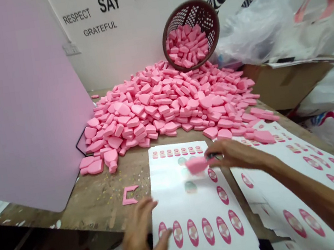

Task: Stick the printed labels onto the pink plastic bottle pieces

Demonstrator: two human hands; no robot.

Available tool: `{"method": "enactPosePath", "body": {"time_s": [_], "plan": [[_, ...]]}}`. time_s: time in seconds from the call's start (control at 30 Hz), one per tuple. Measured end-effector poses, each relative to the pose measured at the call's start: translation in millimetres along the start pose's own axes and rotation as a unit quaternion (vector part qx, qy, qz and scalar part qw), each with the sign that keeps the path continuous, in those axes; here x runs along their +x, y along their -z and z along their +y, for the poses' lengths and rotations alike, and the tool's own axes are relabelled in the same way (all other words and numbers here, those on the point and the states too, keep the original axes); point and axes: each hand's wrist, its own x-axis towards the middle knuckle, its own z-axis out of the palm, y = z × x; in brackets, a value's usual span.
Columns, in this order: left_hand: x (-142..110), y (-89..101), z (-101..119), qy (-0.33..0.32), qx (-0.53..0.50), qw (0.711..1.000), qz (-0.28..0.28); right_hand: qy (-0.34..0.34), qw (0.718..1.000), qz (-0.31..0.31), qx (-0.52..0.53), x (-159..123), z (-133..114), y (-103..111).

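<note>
My right hand point(227, 154) is closed around the narrow end of a small pink bottle-shaped piece point(196, 165), held over a sheet of stickers point(172, 200) and smeared by motion. A dark thin object shows at its fingers, too blurred to name. My left hand point(142, 241) is open, fingers spread, at the sheet's lower left edge and holding nothing. Oval pink stickers line the sheet's bottom and right side, with smaller stickers along the top. Left of the sheet lies a pink bracket-shaped piece point(129, 195).
A large heap of pink bottle-shaped pieces point(163, 100) covers the back of the table point(104, 211). A brown basket point(217, 28) lies tipped on it. More sticker sheets point(272, 186) spread at right. A pink panel point(20, 101) stands left; a cardboard box point(287, 82) sits back right.
</note>
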Motion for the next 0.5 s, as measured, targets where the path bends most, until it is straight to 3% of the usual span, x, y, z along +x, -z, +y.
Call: {"method": "enactPosePath", "body": {"time_s": [0.03, 0.1, 0.13, 0.2, 0.23, 0.3, 0.37, 0.43, 0.5], "plan": [[12.0, -12.7, 7.5, -0.038, -0.029, 0.998, -0.041, 0.053, 0.997, -0.047, 0.031, -13.4, -17.6, -2.9], [28.3, -38.9, 20.9, -0.037, -0.116, 0.972, -0.202, 0.101, 0.985, -0.108, 0.092, -35.6, -43.6, -13.1], [32.2, -50.6, 25.2, -0.014, -0.168, 0.944, -0.283, 0.098, 0.981, -0.113, 0.121, -43.6, -50.3, -20.4], [33.9, -67.8, 27.4, 0.046, -0.273, 0.898, -0.343, 0.052, 0.980, -0.084, 0.175, -52.0, -52.1, -38.6], [33.2, -73.3, 25.7, 0.074, -0.315, 0.889, -0.323, 0.017, 0.979, -0.051, 0.194, -52.4, -49.0, -49.6], [32.4, -79.3, 19.6, 0.114, -0.362, 0.897, -0.226, -0.049, 0.978, 0.042, 0.198, -47.3, -40.6, -74.0], [35.1, -82.3, 13.9, 0.130, -0.371, 0.909, -0.141, -0.088, 0.976, 0.142, 0.138, -38.0, -34.6, -98.5], [40.8, -86.1, 11.2, 0.129, -0.376, 0.913, -0.093, -0.096, 0.972, 0.210, 0.054, -29.0, -32.5, -118.1], [46.9, -91.5, 11.5, 0.123, -0.392, 0.909, -0.072, -0.087, 0.967, 0.240, -0.006, -23.3, -32.2, -130.1]]}}
